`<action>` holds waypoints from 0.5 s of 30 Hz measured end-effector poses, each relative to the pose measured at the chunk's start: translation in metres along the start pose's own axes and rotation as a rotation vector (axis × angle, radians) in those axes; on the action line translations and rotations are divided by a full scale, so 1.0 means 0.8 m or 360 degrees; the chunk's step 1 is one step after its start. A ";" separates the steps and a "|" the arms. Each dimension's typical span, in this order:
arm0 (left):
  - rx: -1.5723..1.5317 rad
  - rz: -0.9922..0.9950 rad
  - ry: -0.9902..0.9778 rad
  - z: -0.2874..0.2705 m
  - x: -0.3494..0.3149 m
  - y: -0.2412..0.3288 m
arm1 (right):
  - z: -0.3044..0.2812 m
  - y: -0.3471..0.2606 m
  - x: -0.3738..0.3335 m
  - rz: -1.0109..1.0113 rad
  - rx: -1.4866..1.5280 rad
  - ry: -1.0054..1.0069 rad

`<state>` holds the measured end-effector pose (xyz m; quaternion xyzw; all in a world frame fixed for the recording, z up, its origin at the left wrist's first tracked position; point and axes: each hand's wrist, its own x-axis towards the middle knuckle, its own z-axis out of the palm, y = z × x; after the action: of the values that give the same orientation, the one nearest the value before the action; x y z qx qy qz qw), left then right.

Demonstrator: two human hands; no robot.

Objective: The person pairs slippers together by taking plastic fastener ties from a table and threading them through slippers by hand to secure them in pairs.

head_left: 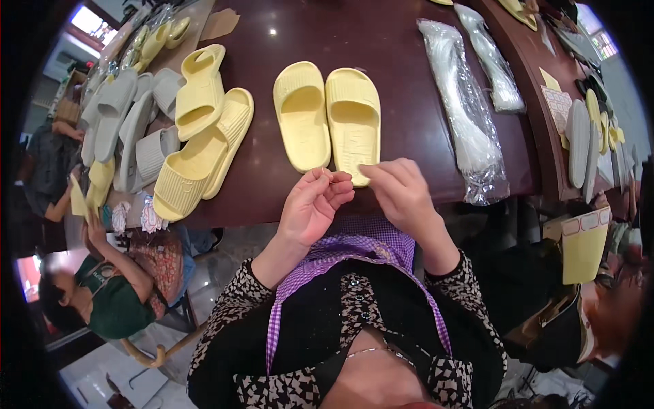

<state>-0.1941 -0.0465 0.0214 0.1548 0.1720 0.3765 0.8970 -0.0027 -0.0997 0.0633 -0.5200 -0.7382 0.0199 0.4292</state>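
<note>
Two yellow slide slippers stand side by side on the dark table before me: the left slipper [302,116] and the right slipper [353,123], heels toward me. Just below the left one's heel is my left hand [315,208], palm partly up, with thumb and forefinger pinched together. Whatever lies in that pinch is too small to name. My right hand [403,194] hovers at the right slipper's heel, its fingers curled and fingertips brought together. I cannot make out anything between them.
More yellow slippers [201,92] lie stacked at the left, beside grey slippers [117,99]. On the right are clear plastic bags [470,129] of white strands. A raised ledge [524,75] borders the table there. At the far left, a co-worker in green [122,300] sits near the table.
</note>
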 end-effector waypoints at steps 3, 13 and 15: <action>-0.0089 0.0005 0.0051 0.001 0.001 -0.007 | 0.026 0.020 -0.008 0.0071 0.0083 -0.0054; 0.0037 -0.0037 0.0099 -0.025 0.000 0.024 | 0.013 0.044 -0.012 0.0127 -0.0014 -0.0056; 0.0193 0.0002 0.0222 -0.024 -0.003 0.033 | 0.006 0.049 -0.022 0.0096 -0.0113 -0.0147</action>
<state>-0.2200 -0.0277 0.0154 0.1822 0.2565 0.3760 0.8716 0.0251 -0.0935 0.0309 -0.5556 -0.7414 0.0306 0.3752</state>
